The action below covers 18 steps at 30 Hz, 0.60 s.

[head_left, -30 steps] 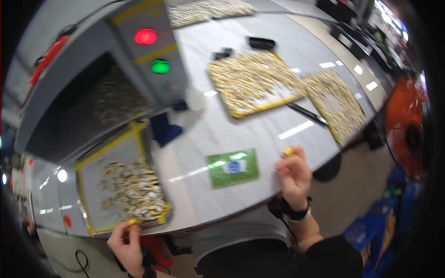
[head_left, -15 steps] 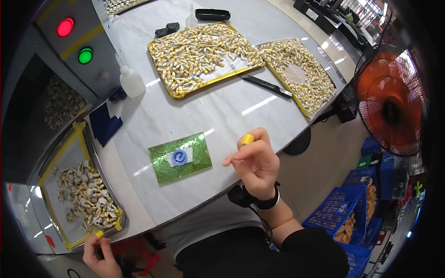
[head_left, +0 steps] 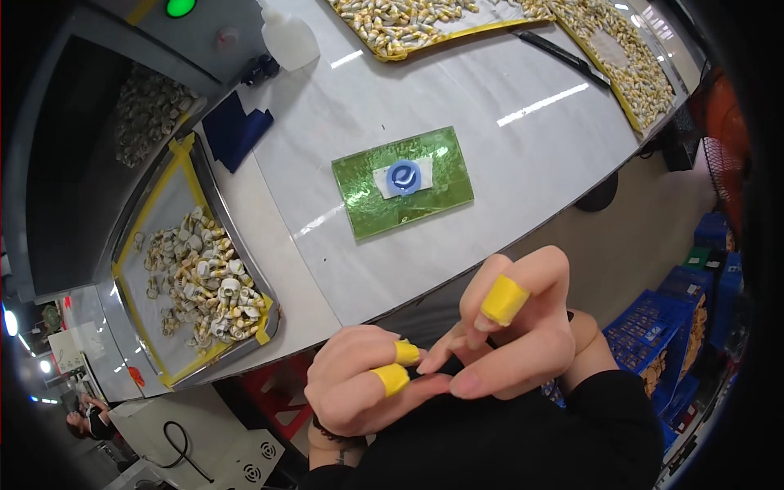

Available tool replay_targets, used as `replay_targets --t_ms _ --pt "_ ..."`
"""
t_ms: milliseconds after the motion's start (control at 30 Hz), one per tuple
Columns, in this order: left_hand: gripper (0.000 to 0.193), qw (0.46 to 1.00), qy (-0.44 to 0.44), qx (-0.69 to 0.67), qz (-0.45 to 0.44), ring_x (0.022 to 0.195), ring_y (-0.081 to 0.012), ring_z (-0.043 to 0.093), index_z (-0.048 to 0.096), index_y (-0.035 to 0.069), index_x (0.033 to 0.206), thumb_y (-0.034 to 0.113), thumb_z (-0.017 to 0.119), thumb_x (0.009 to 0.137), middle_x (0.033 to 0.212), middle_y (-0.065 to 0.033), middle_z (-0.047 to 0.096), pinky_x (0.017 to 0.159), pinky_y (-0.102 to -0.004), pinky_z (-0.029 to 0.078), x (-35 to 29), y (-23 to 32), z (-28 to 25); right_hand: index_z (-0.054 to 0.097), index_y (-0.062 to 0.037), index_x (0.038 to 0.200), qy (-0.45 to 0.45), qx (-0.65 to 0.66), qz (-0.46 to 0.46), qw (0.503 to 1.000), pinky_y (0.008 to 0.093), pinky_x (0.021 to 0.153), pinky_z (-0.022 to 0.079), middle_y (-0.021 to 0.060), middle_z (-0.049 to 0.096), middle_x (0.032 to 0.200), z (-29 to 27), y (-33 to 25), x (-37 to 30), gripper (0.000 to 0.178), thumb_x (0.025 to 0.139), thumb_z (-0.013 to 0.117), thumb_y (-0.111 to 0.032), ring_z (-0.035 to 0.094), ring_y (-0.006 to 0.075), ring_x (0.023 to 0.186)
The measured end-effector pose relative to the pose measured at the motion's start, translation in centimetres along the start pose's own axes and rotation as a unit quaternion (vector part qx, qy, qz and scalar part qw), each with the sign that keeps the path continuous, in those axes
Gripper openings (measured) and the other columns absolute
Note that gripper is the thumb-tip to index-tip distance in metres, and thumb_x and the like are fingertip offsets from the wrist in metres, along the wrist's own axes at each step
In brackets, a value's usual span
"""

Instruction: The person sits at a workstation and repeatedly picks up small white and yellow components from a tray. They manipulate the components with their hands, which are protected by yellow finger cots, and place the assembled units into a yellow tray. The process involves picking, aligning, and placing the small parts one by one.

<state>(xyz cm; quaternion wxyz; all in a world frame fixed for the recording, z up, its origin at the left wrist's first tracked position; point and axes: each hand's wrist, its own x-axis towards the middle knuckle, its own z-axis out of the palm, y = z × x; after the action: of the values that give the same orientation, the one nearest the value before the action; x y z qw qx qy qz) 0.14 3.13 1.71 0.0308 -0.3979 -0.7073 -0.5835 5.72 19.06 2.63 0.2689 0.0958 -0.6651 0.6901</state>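
Note:
Above my lap, just off the table's near edge, my two hands meet at the fingertips. My left hand [head_left: 359, 380] is closed, with thumb and fingers pinched toward the right. Curled in a pinch against it is my right hand [head_left: 527, 331]. Yellow tape wraps two left fingers and one right finger. Anything between the fingertips is hidden or too small to make out. Beyond them on the table lies a green glass-like plate [head_left: 367, 211] bearing a blue round cup [head_left: 404, 176] on a white patch. To the left, a yellow-taped tray [head_left: 175, 377] holds several small white-and-yellow parts [head_left: 216, 282].
A white squeeze bottle [head_left: 290, 41] and a dark blue cloth [head_left: 234, 129] are at the far left, beside a grey machine with a green light [head_left: 180, 7]. A black-handled cutter [head_left: 563, 57] lies near two trays of parts. Blue crates [head_left: 653, 327] stand right.
My left hand has come from the left tray to the middle, and my right hand has moved nearer, meeting it. The view has shifted down and left, so the table sits higher.

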Motion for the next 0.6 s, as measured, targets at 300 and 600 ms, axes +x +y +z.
replay_targets --t_ms 300,600 --pt "0.036 0.998 -0.025 -0.054 -0.029 0.059 -0.0235 0.06 0.049 0.008 0.076 0.007 0.081 0.06 0.068 -0.0051 0.055 0.056 -0.0345 0.053 -0.5 -0.1 -0.1 0.067 -0.0093 0.074 -0.057 -0.044 0.004 0.997 0.0229 0.062 0.052 0.0082 0.033 0.097 0.6 -0.6 0.6 0.028 0.069 0.063 0.018 0.047 0.0124 0.071" --pt "0.024 0.996 -0.06 -0.029 -0.053 0.06 -0.0232 0.059 0.054 0.008 0.071 0.0 0.076 0.062 0.068 -0.006 0.054 0.057 -0.0354 0.054 0.2 0.3 -0.6 0.071 -0.0106 0.08 -0.062 -0.097 -0.01 0.993 0.0184 0.05 0.036 0.0077 0.036 0.095 1.2 -1.1 1.4 0.035 0.066 0.06 0.02 0.045 0.01 0.066"
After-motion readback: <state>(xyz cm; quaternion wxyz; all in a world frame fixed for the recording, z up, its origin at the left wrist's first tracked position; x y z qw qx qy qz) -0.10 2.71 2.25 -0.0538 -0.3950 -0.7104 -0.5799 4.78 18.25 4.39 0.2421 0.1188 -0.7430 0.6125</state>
